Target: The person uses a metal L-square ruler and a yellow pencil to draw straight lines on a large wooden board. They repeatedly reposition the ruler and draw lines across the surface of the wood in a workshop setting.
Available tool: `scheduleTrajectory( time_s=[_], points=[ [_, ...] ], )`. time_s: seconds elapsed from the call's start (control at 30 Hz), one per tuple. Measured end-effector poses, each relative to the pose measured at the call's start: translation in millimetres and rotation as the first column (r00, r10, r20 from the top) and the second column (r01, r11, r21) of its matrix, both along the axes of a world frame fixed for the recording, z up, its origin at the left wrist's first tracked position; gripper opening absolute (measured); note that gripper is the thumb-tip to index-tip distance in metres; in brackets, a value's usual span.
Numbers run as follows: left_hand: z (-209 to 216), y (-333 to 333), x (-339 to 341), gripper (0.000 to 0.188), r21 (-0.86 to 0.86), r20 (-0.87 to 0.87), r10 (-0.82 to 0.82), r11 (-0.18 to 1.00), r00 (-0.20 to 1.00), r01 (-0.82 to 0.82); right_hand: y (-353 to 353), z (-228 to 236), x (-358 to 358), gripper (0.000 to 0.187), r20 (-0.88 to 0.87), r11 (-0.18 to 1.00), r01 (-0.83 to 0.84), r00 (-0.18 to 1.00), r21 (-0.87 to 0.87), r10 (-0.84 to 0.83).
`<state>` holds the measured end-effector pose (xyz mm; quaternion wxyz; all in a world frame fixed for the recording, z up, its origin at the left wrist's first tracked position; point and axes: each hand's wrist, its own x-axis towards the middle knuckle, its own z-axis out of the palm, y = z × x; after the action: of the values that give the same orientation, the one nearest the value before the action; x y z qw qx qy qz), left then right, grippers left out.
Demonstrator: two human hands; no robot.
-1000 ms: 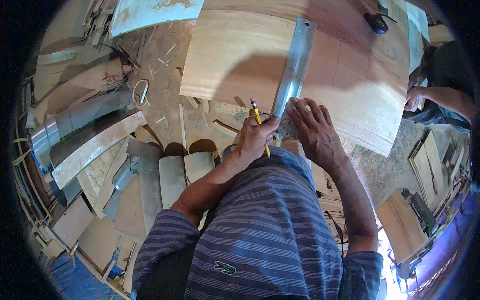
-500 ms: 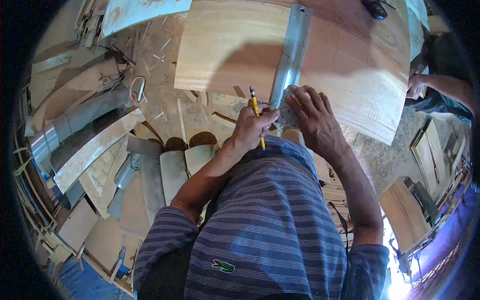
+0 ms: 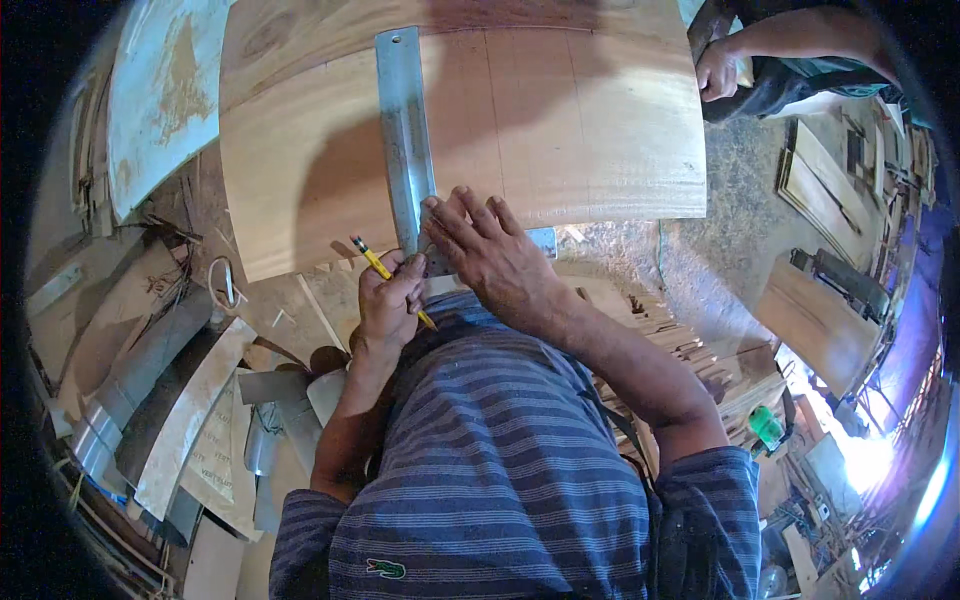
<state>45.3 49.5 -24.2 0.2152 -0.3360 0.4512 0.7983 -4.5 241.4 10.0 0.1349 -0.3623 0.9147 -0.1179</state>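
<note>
Two hands of mine are busy at the near edge of a big wood board (image 3: 560,130). My left hand (image 3: 388,300) is closed around a yellow pencil (image 3: 390,280). The pencil tip points up toward eleven o'clock, just off the near edge of the board and not on it. At one o'clock from that hand lies a long metal ruler (image 3: 405,130). It runs straight up the board toward twelve o'clock, and a short metal foot (image 3: 540,240) sticks out at the near edge, so I think it is a square. My right hand (image 3: 490,255) lies flat with fingers spread, pressing the bottom of the ruler onto the board. I see thin pencil lines going up the board at two o'clock of the ruler, so I think some marking is done. Beside the ruler I cannot see a fresh line, so I judge that one is left to draw. Far off at two o'clock, another person's hand (image 3: 718,72) rests near the board's far corner.
</note>
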Motion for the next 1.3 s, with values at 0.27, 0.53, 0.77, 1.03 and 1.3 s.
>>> scheduleTrajectory(
  time_s=[0.27, 0.53, 0.77, 1.03, 1.3],
  points=[
    [-11.8, -14.2, 5.6, 0.017, -0.039, 0.047, -0.101, 0.994, 0.994, 0.103, -3.7, 9.3, -0.7, 0.070, 0.131, 1.000, 0.025, 0.991, -0.009, -0.024],
    [8.3, -7.2, -3.4, 0.019, -0.006, 0.038, -0.061, 0.998, 0.997, 0.061, -3.9, 12.5, -6.6, 0.063, 0.052, 0.996, -0.057, 0.997, 0.074, 0.053],
    [-1.4, -3.4, -1.0, 0.017, 0.036, 0.056, -0.018, 0.999, 0.998, 0.016, -1.9, 12.1, -5.8, 0.067, 0.098, 0.999, -0.029, 0.995, 0.039, 0.025],
    [-7.0, -3.7, 1.7, 0.015, 0.049, 0.013, 0.011, 0.999, 1.000, -0.012, -3.8, 8.2, 1.9, 0.067, 0.046, 0.996, -0.032, 0.999, 0.078, 0.028],
    [19.4, 4.8, -5.3, 0.027, -0.249, -0.119, -0.096, 0.966, 0.988, 0.064, -8.9, 8.3, 15.2, 0.063, 0.012, 0.983, 0.153, 0.988, -0.103, -0.152]
  ],
)
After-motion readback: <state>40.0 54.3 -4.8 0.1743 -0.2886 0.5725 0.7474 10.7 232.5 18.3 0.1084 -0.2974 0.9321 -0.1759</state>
